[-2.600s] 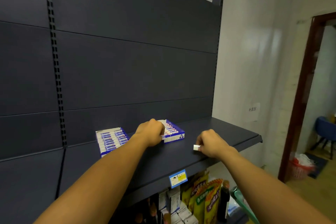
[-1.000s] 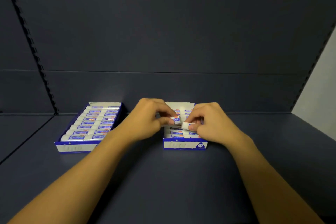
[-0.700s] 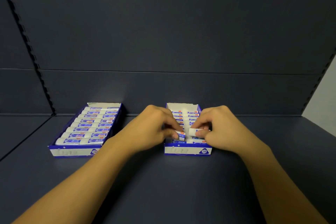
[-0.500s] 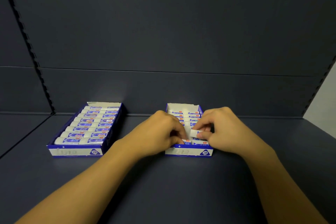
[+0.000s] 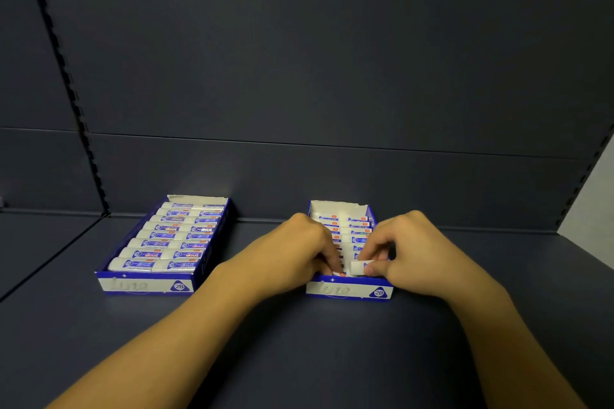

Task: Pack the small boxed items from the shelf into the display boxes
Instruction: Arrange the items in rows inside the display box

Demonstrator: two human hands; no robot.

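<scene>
A dark shelf (image 5: 299,342) is filling the frame under a dark back panel. Since a moment ago we are lowering both items to the front row of the right box (image 5: 349,289), so they are nearly seated. Our right hand (image 5: 418,252) is pinching an item (image 5: 360,267) between curled thumb and forefinger; our left hand (image 5: 299,252), fingers curled, is pressing another (image 5: 339,273) down. The left box (image 5: 143,285), at centre left, is looking full.

Two display boxes (image 5: 146,285) (image 5: 349,289) sit side by side on the shelf (image 5: 299,342).
</scene>
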